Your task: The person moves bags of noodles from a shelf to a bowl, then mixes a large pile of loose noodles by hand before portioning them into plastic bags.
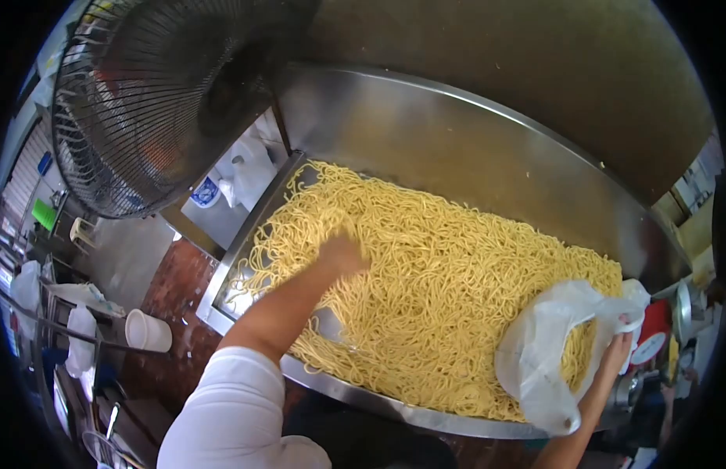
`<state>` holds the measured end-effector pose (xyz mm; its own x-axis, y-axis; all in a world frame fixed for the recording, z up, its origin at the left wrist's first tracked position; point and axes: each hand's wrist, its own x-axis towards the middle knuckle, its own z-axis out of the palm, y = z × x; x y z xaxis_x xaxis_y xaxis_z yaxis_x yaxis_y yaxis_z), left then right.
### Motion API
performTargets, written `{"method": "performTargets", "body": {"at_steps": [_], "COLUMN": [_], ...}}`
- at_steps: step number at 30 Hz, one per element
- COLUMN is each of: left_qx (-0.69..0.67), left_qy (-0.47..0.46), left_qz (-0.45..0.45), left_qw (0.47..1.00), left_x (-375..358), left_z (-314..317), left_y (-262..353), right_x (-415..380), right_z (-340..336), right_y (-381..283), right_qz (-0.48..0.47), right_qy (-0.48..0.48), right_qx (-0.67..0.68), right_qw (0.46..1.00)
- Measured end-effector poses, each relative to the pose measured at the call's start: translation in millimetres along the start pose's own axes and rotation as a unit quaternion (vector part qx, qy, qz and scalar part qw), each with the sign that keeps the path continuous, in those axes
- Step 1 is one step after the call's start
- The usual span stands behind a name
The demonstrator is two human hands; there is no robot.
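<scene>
Above the tray point(245, 242), a fan point(155, 94) looms; left hand point(341, 254) grabs noodles point(441, 289), right hand point(617, 352) holds bag point(543, 352)

one fan point(155, 94) – one steel tray point(472, 148) – one plastic bag point(546, 352) – two hands point(343, 254)

One head-worn camera looks forward and steeply down, close over a steel tray point(425, 141) that fills the middle of its round fisheye frame. The wearer's own arms enter from the bottom edge. A fan point(155, 94) crowds the upper left corner, with floor point(171, 285) below it at the left.
</scene>
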<state>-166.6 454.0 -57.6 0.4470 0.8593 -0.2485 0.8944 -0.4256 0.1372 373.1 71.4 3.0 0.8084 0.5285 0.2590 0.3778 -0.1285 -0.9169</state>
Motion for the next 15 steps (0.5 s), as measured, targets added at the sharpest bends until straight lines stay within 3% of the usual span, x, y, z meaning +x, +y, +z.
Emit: {"method": "performTargets", "body": {"at_steps": [2,3,4,5,6,7,8,9,10,11,13,14,15], "left_qx": [-0.003,-0.064,-0.127,-0.127,-0.156,-0.184,-0.181,-0.142,-0.103,-0.103,-0.045,-0.044,-0.05], "left_qy": [-0.03,-0.155,-0.274,-0.273,-0.212,-0.149,-0.147,-0.101,-0.053,-0.051,-0.071,-0.076,-0.081], "left_qz": [0.022,0.053,0.079,0.075,0.103,0.132,0.131,0.068,0.003,-0.001,-0.03,-0.034,-0.041], "left_qw": [0.999,0.984,0.95,0.951,0.959,0.963,0.964,0.982,0.993,0.993,0.996,0.996,0.995], "left_x": [-28.6,-34.1,-42.5,-54.9,-67.0,-73.8,-75.9,-77.0,-73.8,-69.3,-65.7,-63.4,-57.0], "left_z": [49.0,51.5,51.3,53.0,55.8,60.1,64.9,69.1,70.5,67.8,61.5,60.1,55.7], "left_y": [14.9,22.7,25.9,24.2,22.6,18.7,9.1,-4.3,-16.6,-25.0,-35.7,-38.5,-41.2], "right_x": [-62.4,-93.5,-114.9,-142.9,-153.7,-167.9,-173.6,-177.4,-169.9,-156.0,-116.2,-96.8,-82.9], "right_z": [85.2,127.7,165.8,210.1,242.6,278.0,303.4,331.0,360.5,392.0,481.6,519.8,555.7], "right_y": [-101.0,-151.7,-161.7,-151.8,-170.5,-155.4,-125.6,-95.5,-70.9,-45.4,9.3,-8.3,-19.1], "right_qz": [-0.14,-0.209,-0.339,-0.333,-0.28,-0.3,-0.319,-0.335,-0.29,-0.247,-0.081,-0.133,-0.15], "right_qy": [-0.017,-0.015,-0.054,-0.1,-0.306,-0.394,-0.412,-0.427,-0.435,-0.442,-0.456,-0.512,-0.51], "right_qx": [-0.094,-0.136,-0.22,-0.17,-0.183,-0.22,-0.3,-0.377,-0.432,-0.486,-0.475,-0.551,-0.563], "right_qw": [0.986,0.968,0.913,0.922,0.891,0.84,0.799,0.751,0.735,0.712,0.748,0.645,0.633]}}
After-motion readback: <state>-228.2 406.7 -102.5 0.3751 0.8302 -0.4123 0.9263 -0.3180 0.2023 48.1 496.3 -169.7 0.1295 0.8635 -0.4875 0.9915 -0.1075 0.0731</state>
